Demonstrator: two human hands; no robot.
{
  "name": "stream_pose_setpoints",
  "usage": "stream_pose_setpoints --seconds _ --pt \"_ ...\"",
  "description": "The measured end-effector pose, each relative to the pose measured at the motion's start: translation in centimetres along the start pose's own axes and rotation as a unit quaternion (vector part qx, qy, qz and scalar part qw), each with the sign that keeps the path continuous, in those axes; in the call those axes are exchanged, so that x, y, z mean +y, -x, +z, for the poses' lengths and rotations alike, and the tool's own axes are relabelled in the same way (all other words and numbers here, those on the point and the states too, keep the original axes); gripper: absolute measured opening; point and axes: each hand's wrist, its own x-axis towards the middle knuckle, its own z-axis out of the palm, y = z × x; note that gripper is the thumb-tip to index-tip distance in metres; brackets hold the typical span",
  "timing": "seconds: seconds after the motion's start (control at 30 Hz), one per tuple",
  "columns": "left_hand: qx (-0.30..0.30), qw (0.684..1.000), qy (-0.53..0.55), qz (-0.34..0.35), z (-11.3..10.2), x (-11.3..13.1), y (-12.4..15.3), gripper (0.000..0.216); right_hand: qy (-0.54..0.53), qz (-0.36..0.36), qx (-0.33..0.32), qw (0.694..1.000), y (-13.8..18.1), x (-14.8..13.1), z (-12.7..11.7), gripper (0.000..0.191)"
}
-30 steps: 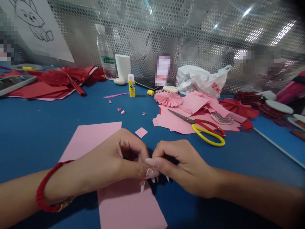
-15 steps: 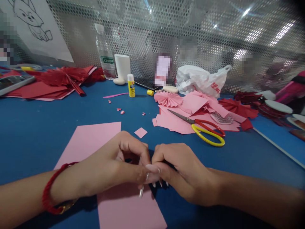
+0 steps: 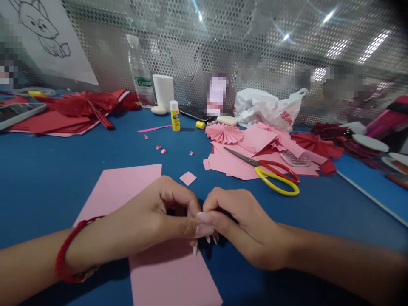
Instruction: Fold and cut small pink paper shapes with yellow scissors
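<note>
My left hand (image 3: 153, 216) and my right hand (image 3: 245, 223) meet fingertip to fingertip over the right edge of a pink sheet of paper (image 3: 124, 187) lying on the blue table (image 3: 47, 170). Both hands are curled with the fingers pinched together. What they pinch is hidden under the fingers; it may be the sheet's edge. A red cord bracelet (image 3: 65, 255) circles my left wrist. A small pink paper square (image 3: 188, 178) lies just beyond my fingers.
Red-and-yellow scissors (image 3: 274, 174) lie on a pile of pink paper pieces (image 3: 236, 163) with a pleated pink fan (image 3: 224, 132). A glue stick (image 3: 174, 115), water bottle (image 3: 139, 72), white plastic bag (image 3: 264, 108) and red paper stacks (image 3: 63, 112) stand farther back by a perforated metal screen.
Both hands stayed pinched together over the sheet's edge, with only small finger movements. The view shifted slightly.
</note>
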Motion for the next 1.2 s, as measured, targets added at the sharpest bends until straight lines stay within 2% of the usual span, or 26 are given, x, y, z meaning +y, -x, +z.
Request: stream_pose_setpoints --seconds 0.13,0.2,0.4,0.57,0.7,0.9,1.2 --pt "-0.013 1.0 -0.004 -0.013 -0.28 0.24 -0.06 0.019 -0.076 0.048 -0.005 0.996 -0.18 0.24 -0.04 0.016" --pt "-0.011 1.0 -0.003 -0.017 -0.38 0.21 -0.08 0.017 -0.083 0.049 0.004 0.995 -0.23 0.31 0.04 0.016" --pt "0.002 1.0 -0.012 -0.017 -0.15 -0.14 -0.03 0.02 0.025 -0.012 0.055 0.998 -0.13 0.25 0.24 0.018" --pt "-0.006 0.999 -0.02 -0.037 0.19 -0.08 0.0 0.025 0.032 -0.05 0.04 0.997 -0.1 0.17 0.11 0.021" --pt "-0.009 0.999 -0.02 -0.048 0.24 -0.04 -0.19 0.023 0.026 -0.007 0.021 0.999 -0.29 0.14 -0.05 0.024" --pt "0.014 0.998 -0.006 -0.057 0.01 -0.41 -0.34 0.024 0.02 0.046 0.05 0.997 -0.54 0.33 0.1 0.029" --pt "0.046 0.998 0.005 -0.031 -0.26 -0.45 -0.43 0.019 0.046 0.032 0.067 0.996 -0.52 0.4 0.26 0.024"
